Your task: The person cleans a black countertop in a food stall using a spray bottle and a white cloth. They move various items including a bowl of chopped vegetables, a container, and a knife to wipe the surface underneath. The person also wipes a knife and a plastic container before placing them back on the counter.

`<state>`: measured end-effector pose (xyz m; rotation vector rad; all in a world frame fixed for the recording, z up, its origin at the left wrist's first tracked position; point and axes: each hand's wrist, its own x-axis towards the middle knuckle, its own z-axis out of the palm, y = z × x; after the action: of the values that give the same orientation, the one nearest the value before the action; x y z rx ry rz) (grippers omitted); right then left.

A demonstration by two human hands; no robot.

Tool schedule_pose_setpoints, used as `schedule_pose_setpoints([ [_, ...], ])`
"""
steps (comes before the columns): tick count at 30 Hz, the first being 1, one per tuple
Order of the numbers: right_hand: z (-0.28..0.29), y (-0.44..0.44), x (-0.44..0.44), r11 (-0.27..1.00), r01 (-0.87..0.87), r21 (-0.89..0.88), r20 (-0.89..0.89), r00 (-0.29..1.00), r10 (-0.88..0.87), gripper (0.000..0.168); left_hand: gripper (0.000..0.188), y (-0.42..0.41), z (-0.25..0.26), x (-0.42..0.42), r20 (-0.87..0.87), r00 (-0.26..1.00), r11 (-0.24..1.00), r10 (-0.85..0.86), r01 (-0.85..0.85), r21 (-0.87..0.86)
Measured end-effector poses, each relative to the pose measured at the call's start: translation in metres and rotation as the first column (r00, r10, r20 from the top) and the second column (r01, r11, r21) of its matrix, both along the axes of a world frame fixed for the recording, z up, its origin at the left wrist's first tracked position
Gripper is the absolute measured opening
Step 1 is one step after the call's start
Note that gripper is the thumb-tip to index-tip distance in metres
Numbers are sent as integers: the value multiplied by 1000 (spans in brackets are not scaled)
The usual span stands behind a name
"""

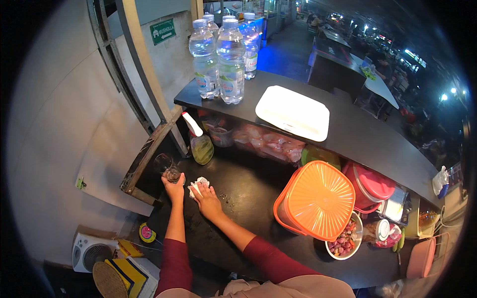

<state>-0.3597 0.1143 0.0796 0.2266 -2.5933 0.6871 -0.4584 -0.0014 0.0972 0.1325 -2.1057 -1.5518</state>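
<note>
My left hand [174, 190] is wrapped around a clear drinking glass [172, 173] at the left end of the black counter [246, 186]. A clear rim [162, 160] shows just beyond it; whether it belongs to a second glass I cannot tell. My right hand [208, 203] lies flat over a crumpled white tissue or cloth [195, 186], pressing it on the counter. Small dark crumbs or wet specks [227, 199] are scattered right of that hand. Behind the hands stands a spray bottle [201, 149] with greenish liquid and a white-and-red head.
A raised shelf [350, 123] carries several water bottles [231, 70] and a white foam box [292, 111]. To the right stand an orange-lidded container [320, 201], a bowl of shallots and chillies [343, 242] and a red bucket [369, 186]. A wooden-and-metal frame [145, 160] borders the left.
</note>
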Motion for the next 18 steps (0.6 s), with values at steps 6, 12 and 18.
schedule_pose_setpoints([
  [6, -2, -2, 18, 999, -27, -29, 10, 1000, 27, 49, 50, 17, 21, -1, 2, 999, 999, -46, 45, 27],
  [12, -6, -7, 16, 1000, 4, -12, 13, 1000, -4, 48, 48, 25, 20, -21, 4, 996, 996, -92, 92, -3],
  [18, -15, -21, -11, 1000, -9, 23, 43, 999, 8, 47, 61, 30, 15, -24, 134, 985, 993, -111, 105, 50],
])
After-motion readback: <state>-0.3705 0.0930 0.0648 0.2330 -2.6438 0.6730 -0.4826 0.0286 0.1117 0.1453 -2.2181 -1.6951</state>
